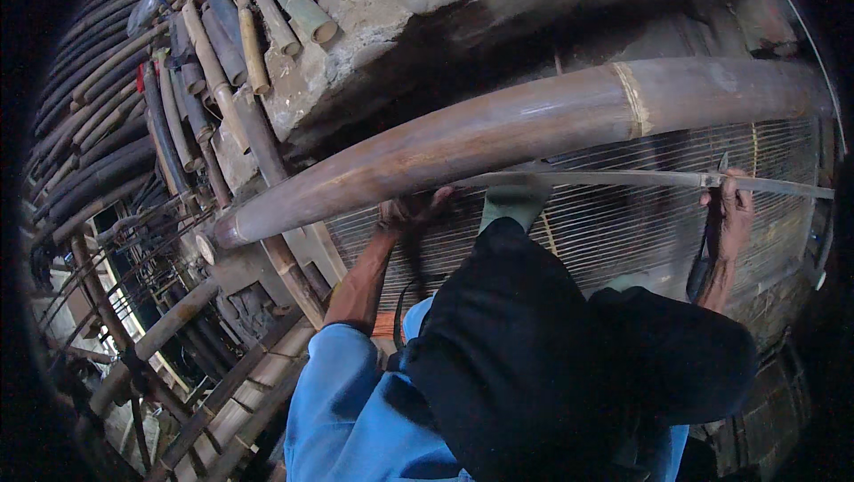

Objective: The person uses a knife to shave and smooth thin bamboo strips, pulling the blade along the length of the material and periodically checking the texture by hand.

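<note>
A long, thin bamboo strip [614, 179] runs crosswise in front of me, its left part passing behind a thick brown bamboo pole [525, 117]. My right hand [732, 213] is closed around the strip toward its right end. Beside those fingers a small pointed blade tip [723, 162] pokes up over the strip, and a dark narrow shape [696, 276] shows along the wrist. Just under the pole is my left hand [411, 212], near the strip's left stretch. It is blurred and partly hidden, so its grip does not show. A greenish boot [513, 202] meets the strip between the hands.
Below the pole lies a slatted mat [605, 224] of thin parallel rods. Cut bamboo lengths [209, 64] are heaped at upper left, by a rough concrete ledge [374, 28]. A bamboo frame [222, 411] stands at lower left. Dark cloth [534, 349] covers my legs.
</note>
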A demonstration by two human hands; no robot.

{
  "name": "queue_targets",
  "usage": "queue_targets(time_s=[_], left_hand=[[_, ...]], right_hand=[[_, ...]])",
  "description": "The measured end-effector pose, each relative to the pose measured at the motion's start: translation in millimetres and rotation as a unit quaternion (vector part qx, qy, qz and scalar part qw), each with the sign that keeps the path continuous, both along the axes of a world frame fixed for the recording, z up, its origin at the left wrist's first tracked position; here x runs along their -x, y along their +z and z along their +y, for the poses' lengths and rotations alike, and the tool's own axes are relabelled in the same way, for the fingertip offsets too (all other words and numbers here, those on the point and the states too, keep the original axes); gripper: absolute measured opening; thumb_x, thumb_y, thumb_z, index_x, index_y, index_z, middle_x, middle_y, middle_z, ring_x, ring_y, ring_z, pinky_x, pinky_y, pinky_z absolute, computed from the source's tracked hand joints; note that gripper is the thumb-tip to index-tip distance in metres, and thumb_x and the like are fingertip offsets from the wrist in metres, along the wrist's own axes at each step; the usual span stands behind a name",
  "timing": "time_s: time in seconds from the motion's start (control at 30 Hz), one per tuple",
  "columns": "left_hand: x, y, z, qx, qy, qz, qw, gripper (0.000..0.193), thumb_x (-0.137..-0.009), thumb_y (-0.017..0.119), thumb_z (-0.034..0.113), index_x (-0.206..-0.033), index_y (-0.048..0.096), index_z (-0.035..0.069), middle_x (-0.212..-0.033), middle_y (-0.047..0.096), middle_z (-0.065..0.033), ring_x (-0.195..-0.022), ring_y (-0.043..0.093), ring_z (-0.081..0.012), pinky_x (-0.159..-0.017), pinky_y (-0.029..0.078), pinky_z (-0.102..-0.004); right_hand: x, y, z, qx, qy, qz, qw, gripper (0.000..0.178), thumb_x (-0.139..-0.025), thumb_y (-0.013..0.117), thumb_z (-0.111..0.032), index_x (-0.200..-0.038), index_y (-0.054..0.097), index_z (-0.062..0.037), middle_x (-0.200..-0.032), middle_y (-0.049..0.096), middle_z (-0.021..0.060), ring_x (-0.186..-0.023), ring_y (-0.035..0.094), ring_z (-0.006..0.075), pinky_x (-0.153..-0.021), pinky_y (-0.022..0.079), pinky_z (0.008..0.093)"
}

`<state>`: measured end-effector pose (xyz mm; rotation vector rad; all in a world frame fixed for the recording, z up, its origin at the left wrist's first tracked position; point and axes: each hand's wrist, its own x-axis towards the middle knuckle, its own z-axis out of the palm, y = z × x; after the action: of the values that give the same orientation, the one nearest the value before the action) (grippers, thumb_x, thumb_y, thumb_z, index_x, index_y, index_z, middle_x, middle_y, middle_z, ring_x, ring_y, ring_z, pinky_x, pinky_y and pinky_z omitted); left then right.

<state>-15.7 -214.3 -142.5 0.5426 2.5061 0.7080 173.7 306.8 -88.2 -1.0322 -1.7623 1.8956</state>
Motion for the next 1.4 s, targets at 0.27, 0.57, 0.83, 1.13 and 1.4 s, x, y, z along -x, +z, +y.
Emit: queue_targets(time_s=[0.27,0.57,0.83,1.13,1.4], left_hand=[[-1.7,-43.2,-45.3,-0.035,-0.125,0.185,0.974,0.032,-0.089,0.075,0.031,-0.111,0.070,0.008,-0.100,0.073,-0.0090,-0.095,0.070,-0.0241,-0.082,0.055,-0.0377],[-2.6,-29.0,-102.8,0.002,-0.098,0.198,0.975,0.032,-0.090,0.074,0.030,-0.113,0.069,0.009,-0.103,0.073,-0.0098,-0.097,0.070,-0.0243,-0.083,0.055,-0.0378],[4.5,-58.1,-58.9,0.018,-0.107,0.172,0.979,0.032,-0.090,0.073,0.031,-0.113,0.070,0.009,-0.103,0.073,-0.0100,-0.097,0.069,-0.0245,-0.084,0.055,-0.0380],[30.7,-74.1,-49.3,0.027,-0.102,0.183,0.977,0.033,-0.090,0.073,0.031,-0.113,0.070,0.009,-0.103,0.073,-0.0102,-0.098,0.069,-0.0247,-0.084,0.055,-0.0382],[11.1,-51.7,-94.0,0.034,-0.071,0.191,0.978,0.033,-0.090,0.072,0.032,-0.113,0.070,0.009,-0.104,0.073,-0.0104,-0.098,0.069,-0.0249,-0.084,0.055,-0.0384]], right_hand=[[17.8,1.4,-13.9,0.022,0.022,-0.001,1.000,0.033,-0.097,0.069,-0.025,-0.117,0.061,-0.0002,-0.093,0.068,0.0088,-0.070,0.061,0.0153,-0.067,0.049,0.0300],[43.8,-1.1,-44.3,0.024,0.132,-0.006,0.991,0.026,-0.097,0.068,-0.019,-0.111,0.063,0.0018,-0.091,0.068,0.0088,-0.075,0.066,0.0172,-0.068,0.059,0.0322],[36.9,17.5,-10.5,-0.018,-0.010,0.026,0.999,0.020,-0.098,0.065,-0.018,-0.108,0.063,-0.0009,-0.096,0.069,0.0137,-0.082,0.067,0.0191,-0.067,0.059,0.0354],[41.5,19.5,-13.2,-0.036,0.013,0.037,0.999,0.019,-0.099,0.064,-0.019,-0.106,0.061,-0.0014,-0.094,0.068,0.0136,-0.079,0.066,0.0201,-0.068,0.058,0.0349],[50.2,24.1,-36.8,0.019,0.072,0.015,0.997,0.022,-0.096,0.068,-0.020,-0.104,0.060,-0.0011,-0.091,0.067,0.0122,-0.080,0.068,0.0210,-0.064,0.060,0.0338]])
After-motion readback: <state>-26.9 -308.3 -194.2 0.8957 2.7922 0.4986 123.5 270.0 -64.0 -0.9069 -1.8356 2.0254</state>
